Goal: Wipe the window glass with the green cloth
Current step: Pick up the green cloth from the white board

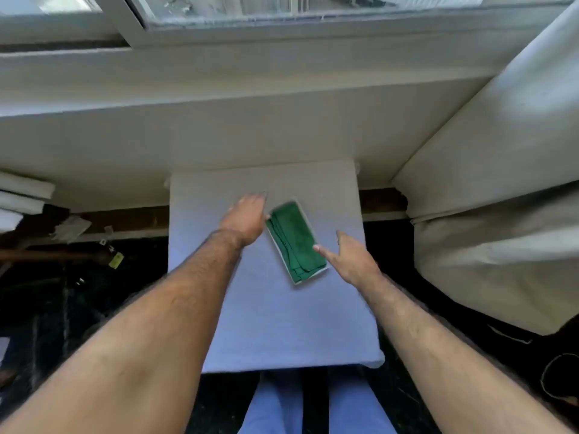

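A folded green cloth (294, 239) with a white edge lies flat on a small white-covered table (266, 308), right of its middle. My left hand (246, 219) hovers just left of the cloth's far end, fingers loosely spread, holding nothing. Over the cloth's near right corner is my right hand (347, 258), open, its fingertips at the cloth's edge. The window glass (282, 7) runs along the top of the view, above a wide pale sill (219, 89).
A pale curtain (501, 183) hangs at the right, reaching down beside the table. Dark floor with clutter, papers and a yellow tag (116, 260) lies to the left. My legs (313, 408) stand at the table's near edge.
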The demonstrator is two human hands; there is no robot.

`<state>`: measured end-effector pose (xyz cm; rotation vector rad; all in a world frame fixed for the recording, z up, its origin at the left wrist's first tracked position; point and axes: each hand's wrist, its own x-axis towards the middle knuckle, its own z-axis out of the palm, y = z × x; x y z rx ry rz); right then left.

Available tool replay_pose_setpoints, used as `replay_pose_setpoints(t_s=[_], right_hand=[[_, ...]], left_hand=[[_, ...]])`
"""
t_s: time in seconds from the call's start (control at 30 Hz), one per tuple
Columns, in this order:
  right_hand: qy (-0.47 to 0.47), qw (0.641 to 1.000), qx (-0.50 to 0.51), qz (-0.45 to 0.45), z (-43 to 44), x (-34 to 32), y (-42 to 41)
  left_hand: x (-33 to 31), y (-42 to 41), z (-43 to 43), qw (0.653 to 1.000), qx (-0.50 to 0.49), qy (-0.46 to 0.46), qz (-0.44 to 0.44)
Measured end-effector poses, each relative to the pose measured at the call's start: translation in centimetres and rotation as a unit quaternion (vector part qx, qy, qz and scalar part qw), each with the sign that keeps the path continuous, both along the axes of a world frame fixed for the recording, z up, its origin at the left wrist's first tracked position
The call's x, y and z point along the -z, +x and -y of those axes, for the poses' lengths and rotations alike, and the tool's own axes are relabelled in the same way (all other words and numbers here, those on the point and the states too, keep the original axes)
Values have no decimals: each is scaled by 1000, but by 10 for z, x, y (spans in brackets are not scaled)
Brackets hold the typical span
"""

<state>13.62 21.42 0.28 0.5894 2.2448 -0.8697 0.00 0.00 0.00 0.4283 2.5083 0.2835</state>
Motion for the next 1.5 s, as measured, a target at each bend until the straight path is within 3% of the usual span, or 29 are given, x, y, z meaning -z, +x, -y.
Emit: replay_pose_setpoints(t_s=[0.4,0.63,0.83,0.97,1.13,1.5], right_hand=[[86,996,19,-1,17,120,13],[117,991,0,-58,23,140,12],[128,991,-17,-24,27,153,6],[124,992,22,-19,30,157,2],[66,989,127,-34,31,146,2],[-90,965,237,-67,6,83,-14]], left_hand=[[129,3,-26,999,-17,-46,20],[150,1,-38,997,-53,-62,-14],[160,-4,-44,995,-56,-72,-29],[164,-8,-47,994,-95,-55,-3],[151,-8,-51,988,-147,-36,26],[71,-15,-29,952,-286,32,106]])
